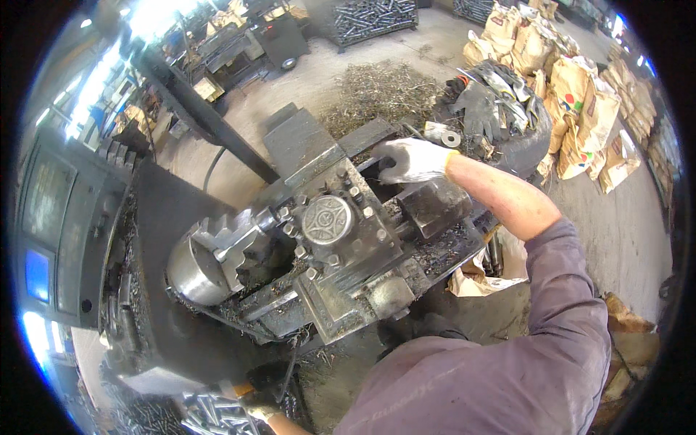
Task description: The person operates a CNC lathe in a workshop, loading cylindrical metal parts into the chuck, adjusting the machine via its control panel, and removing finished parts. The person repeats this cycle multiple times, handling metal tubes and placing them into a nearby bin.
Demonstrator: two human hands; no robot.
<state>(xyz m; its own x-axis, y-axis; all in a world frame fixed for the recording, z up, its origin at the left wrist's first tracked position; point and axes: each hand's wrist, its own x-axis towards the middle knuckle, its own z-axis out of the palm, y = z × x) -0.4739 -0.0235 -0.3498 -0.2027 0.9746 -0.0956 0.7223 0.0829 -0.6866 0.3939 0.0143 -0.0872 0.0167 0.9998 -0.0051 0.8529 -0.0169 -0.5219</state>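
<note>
My right hand, in a white work glove, reaches over the far side of a lathe's tool post. Its fingers are curled beside a dark gap in the carriage, and whatever they grip is hidden. The square tool post has a round cap and several bolts. Left of it, a three-jaw chuck has a shiny metal rod lined up between its jaws. My left hand, also gloved, is low at the bottom edge beside a heap of metal rods. Its fingers are mostly hidden.
A pile of metal shavings lies on the floor beyond the lathe. Dark gloves and a metal ring rest to the right. Paper sacks stand farther right. A control cabinet is at left, and a crate of rods at the back.
</note>
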